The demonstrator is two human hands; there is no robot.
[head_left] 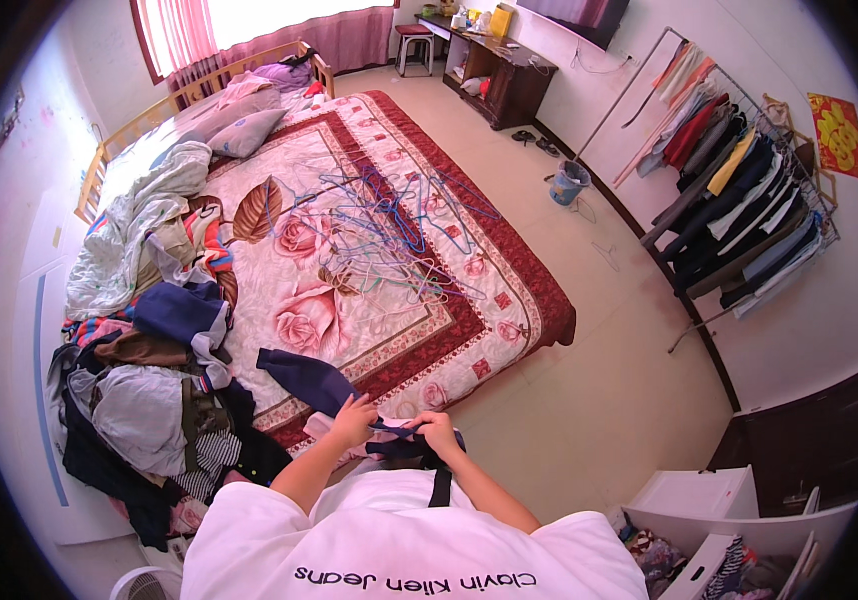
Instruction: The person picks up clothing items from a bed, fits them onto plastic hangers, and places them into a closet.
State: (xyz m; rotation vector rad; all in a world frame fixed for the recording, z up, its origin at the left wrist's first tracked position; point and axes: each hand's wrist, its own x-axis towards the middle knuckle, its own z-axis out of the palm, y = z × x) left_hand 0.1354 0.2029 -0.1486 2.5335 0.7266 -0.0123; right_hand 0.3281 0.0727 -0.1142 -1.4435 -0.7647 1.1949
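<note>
At the near edge of the bed, my left hand (357, 420) and my right hand (436, 432) both have their fingers closed on a dark navy garment (309, 380). One long part of it, a sleeve or a leg, lies out to the left across the bedspread (379, 330). The rest is bunched between my hands and in front of my white shirt, so its exact kind does not show. Some pale pink cloth (324, 428) shows beneath my left hand. Farther up the bed lies a tangled heap of hangers (389, 235), blue, white and other colours.
A large pile of clothes (139, 400) covers the bed's left side, with a pale quilt (139, 235) behind it. To the right stands a loaded clothes rack (749, 190). A bucket (569, 183) and a loose hanger (606, 256) are on the floor. Open white drawers (699, 570) are at lower right.
</note>
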